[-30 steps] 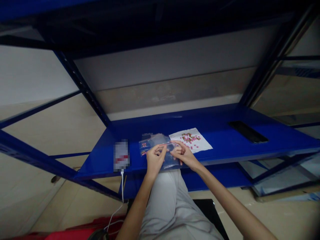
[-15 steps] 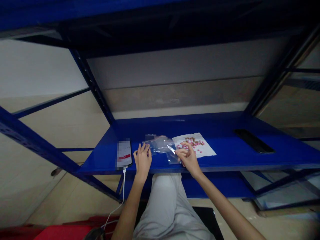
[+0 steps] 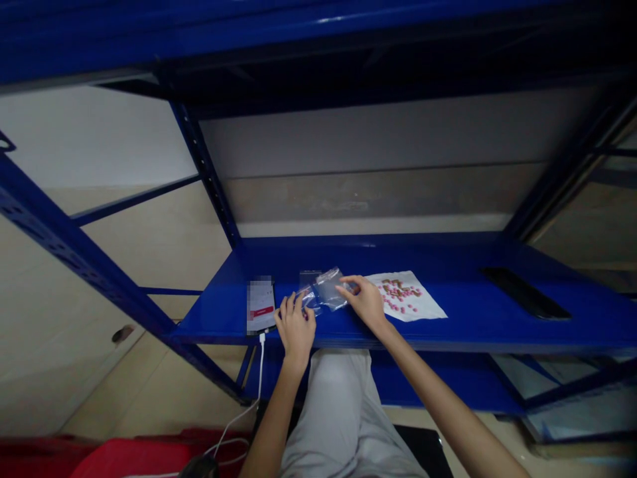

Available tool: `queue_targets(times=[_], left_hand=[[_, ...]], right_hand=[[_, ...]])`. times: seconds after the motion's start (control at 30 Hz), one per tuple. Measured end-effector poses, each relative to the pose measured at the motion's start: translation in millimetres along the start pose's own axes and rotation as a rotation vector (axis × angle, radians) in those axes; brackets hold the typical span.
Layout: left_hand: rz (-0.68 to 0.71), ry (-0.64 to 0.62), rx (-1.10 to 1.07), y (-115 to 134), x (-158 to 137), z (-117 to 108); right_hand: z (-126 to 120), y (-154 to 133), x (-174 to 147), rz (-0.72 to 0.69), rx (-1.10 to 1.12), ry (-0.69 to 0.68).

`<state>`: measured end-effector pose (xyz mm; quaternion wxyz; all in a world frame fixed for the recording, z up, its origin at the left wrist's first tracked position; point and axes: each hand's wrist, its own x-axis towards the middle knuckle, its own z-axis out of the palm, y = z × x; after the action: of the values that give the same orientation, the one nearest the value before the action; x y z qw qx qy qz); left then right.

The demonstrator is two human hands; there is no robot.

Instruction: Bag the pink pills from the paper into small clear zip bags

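Bag handling, apparently. Left hand [image 3: 294,326] half-curled, right hand [image 3: 367,300] at clear bag [image 3: 329,290]; grips unclear. Next calls for light pinch.

Storeroom or workshop, exact sort unclear: blue metal shelving rack [image 3: 428,255], tiled floor [image 3: 149,382].

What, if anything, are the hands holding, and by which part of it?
The right hand is at the right edge of a clear bag; whether it pinches there cannot be told. The left hand is over another bag, its hold likewise unclear.
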<state>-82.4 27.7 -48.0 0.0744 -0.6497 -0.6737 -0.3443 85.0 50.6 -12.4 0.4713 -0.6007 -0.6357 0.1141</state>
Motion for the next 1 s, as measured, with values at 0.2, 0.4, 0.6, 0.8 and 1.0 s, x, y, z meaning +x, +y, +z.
queue_targets(times=[0.2, 0.4, 0.6, 0.8, 1.0], left_hand=[[0.007, 0.122, -0.103, -4, -24, -8], [-0.049, 0.25, -0.212, -5, -31, -26], [0.051, 0.162, -0.551, 6, -29, -66], [0.193, -0.28, -0.799, 15, -45, -96], [-0.016, -0.406, -0.994, 16, -53, -109]], right_hand=[[9, 2, -7, 0.024, -0.174, 0.02], [7, 1, -1, 0.028, -0.127, 0.017], [-14, -20, -12, 0.046, 0.196, -0.051], [-46, -48, -45, 0.212, 0.659, -0.707], [-67, -53, -53, 0.338, 0.848, -0.756]])
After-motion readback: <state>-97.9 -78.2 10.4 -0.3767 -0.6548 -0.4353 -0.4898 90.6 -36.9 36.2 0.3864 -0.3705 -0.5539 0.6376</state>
